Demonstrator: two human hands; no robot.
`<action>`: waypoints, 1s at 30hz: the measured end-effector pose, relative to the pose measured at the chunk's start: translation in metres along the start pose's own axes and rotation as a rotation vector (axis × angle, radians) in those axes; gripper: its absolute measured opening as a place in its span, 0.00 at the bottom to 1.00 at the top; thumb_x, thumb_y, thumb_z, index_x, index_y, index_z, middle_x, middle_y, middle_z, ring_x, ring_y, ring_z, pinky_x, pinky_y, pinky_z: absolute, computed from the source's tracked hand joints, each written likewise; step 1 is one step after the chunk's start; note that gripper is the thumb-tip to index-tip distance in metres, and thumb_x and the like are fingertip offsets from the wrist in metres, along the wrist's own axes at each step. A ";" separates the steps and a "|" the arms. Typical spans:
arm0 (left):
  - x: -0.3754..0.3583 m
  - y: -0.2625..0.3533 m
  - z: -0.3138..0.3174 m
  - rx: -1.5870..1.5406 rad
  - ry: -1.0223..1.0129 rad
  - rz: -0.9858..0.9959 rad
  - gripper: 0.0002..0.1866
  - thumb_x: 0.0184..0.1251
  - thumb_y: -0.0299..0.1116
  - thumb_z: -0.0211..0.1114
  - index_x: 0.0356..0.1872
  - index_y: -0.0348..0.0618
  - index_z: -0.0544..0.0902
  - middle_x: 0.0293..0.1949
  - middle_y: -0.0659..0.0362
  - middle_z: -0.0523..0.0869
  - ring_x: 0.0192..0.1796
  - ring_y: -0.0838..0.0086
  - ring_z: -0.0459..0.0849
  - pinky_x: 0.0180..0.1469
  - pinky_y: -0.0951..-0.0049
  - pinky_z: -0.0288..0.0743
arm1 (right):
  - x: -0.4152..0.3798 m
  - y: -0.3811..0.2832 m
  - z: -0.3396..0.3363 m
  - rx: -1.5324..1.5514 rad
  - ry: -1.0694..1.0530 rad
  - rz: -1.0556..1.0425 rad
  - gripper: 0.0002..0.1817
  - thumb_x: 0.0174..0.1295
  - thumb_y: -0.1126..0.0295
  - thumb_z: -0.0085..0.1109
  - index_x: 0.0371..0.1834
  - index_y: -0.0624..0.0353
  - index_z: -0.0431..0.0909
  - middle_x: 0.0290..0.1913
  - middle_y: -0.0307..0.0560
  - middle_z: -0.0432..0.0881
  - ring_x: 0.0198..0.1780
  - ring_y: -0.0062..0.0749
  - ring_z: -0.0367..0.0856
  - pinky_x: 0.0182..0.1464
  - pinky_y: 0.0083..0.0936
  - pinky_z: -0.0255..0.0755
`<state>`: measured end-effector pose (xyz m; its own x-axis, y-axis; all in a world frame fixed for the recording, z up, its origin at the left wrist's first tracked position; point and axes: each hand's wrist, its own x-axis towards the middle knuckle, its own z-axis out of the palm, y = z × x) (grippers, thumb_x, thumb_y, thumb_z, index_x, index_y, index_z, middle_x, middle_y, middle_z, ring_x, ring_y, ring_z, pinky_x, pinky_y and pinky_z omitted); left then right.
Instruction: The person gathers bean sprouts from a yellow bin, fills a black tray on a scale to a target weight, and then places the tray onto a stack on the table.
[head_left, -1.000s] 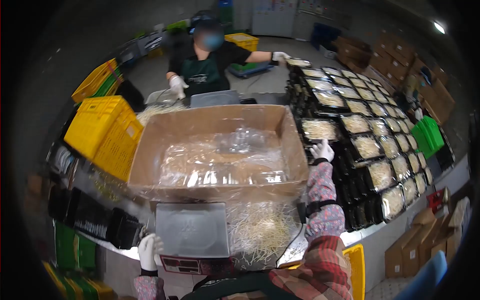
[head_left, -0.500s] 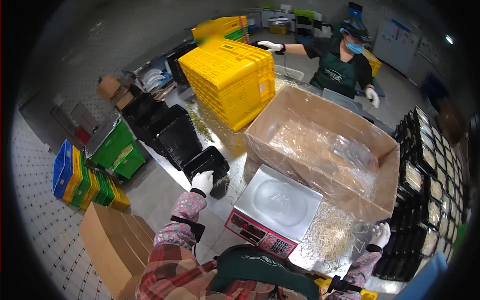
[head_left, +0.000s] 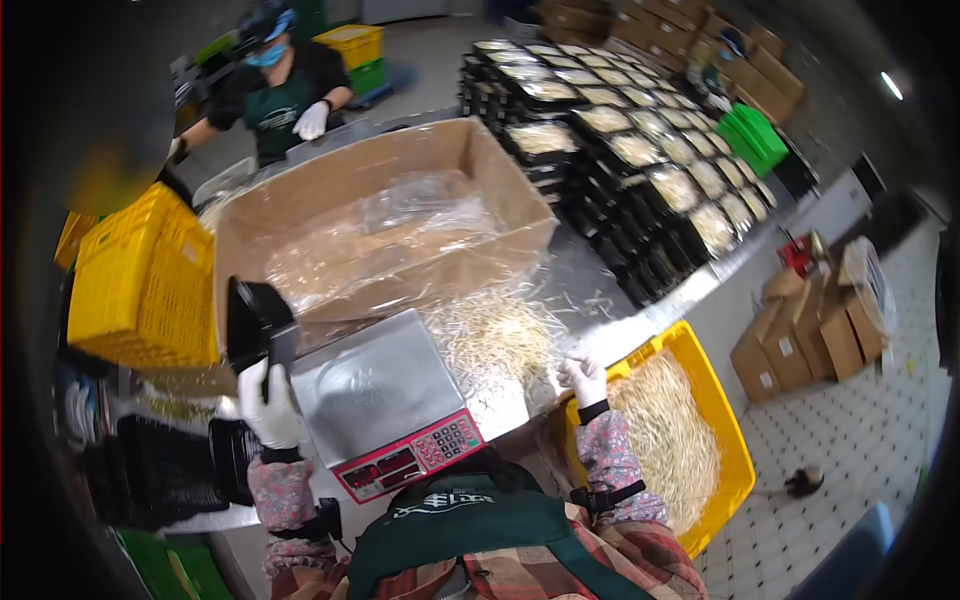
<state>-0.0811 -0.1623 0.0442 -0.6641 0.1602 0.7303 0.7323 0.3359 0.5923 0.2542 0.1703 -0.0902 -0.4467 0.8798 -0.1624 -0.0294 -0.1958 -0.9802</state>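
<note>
My left hand (head_left: pixel 268 403), in a white glove, grips a black plastic tray (head_left: pixel 262 322), tilted up at the left edge of the scale. The scale (head_left: pixel 370 385) has a bare silver plate and a red keypad front. My right hand (head_left: pixel 583 378), also gloved, is beside the loose heap of pale bean sprouts (head_left: pixel 500 335) on the metal table. Its fingers are curled together; what they hold, if anything, cannot be made out. A yellow crate (head_left: pixel 733 440) full of sprouts stands just right of that hand.
A film-lined cardboard box (head_left: pixel 500 185) stands behind the scale. Stacked filled trays (head_left: pixel 640 150) cover the table's far right. A yellow crate (head_left: pixel 140 280) and black trays (head_left: pixel 165 465) stand at left. Across the table is a co-worker (head_left: pixel 275 110) in a green apron.
My view has swung to the right. My left hand has lifted a black tray from the stack to the scale's side. My right hand has moved from the box's corner to the sprout heap's edge.
</note>
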 end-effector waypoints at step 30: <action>-0.343 0.289 0.289 -0.687 -1.505 -0.879 0.42 0.63 0.36 0.67 0.71 0.27 0.53 0.68 0.45 0.66 0.67 0.61 0.68 0.67 0.66 0.63 | -0.073 -0.011 -0.275 -1.173 0.079 0.294 0.65 0.40 0.31 0.66 0.73 0.66 0.51 0.74 0.64 0.53 0.76 0.51 0.48 0.73 0.41 0.52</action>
<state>0.3145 0.1482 -0.1337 -0.1145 0.8774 -0.4659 -0.1772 0.4434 0.8786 0.5328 0.2271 -0.0982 -0.2431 0.8997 -0.3625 0.9106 0.0829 -0.4049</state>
